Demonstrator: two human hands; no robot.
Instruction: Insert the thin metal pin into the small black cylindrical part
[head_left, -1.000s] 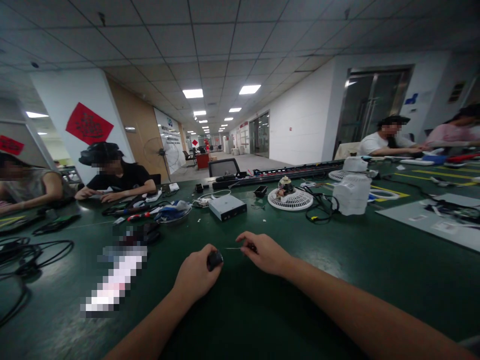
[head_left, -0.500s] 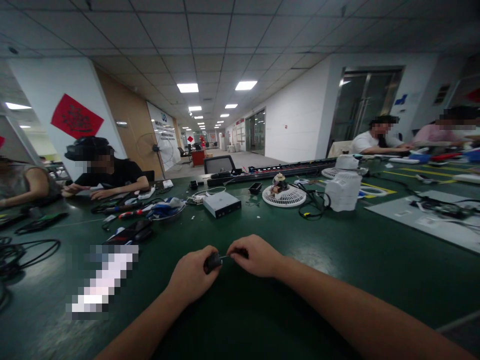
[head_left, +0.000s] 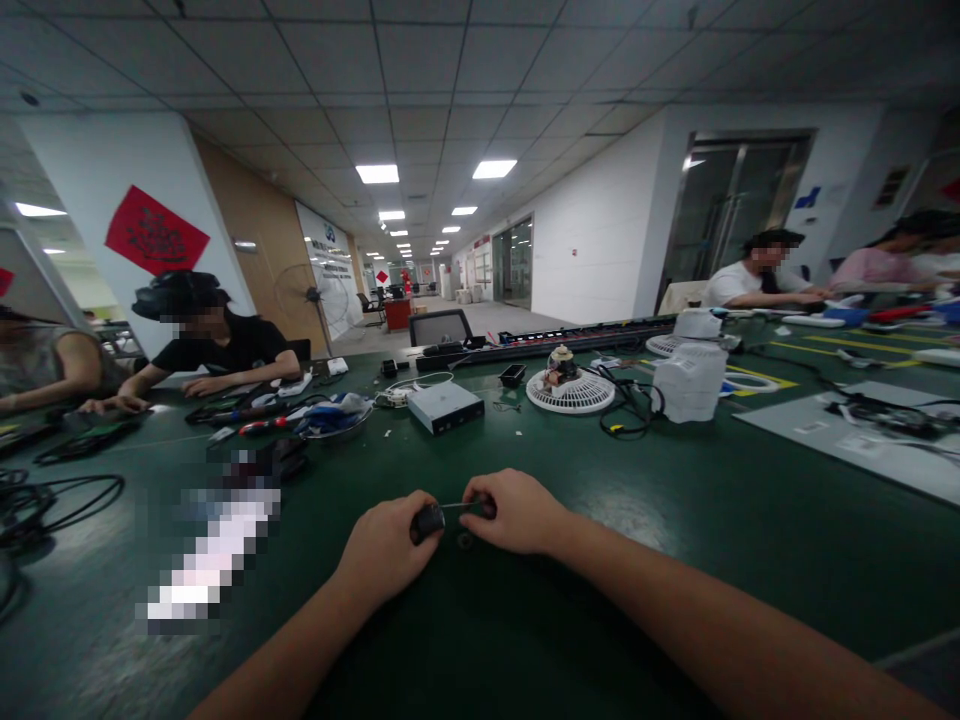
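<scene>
Low in the middle, my left hand [head_left: 390,550] is closed around a small dark cylinder [head_left: 430,521], most of it covered by the fingers. A thin metal rod [head_left: 459,505] runs from the cylinder across to my right hand [head_left: 517,512]. The fingers of that hand are curled around the rod's far end, where a small dark part [head_left: 489,506] shows between thumb and fingers. Just below the right fingertips is a small round dark piece [head_left: 465,540], too dim to name; whether it lies on the table or hangs above it is unclear.
Beyond my hands on the green table [head_left: 555,600] stand a disc drive [head_left: 446,408], a white fan grille with a motor [head_left: 570,390] and a white housing [head_left: 688,385]. Tools and cables lie at left. A grey board [head_left: 862,435] is at right. Several people sit around.
My right hand has shifted slightly right, and more of the rod shows between my hands. The small round piece has come into view below the right fingers. My left hand stays in place.
</scene>
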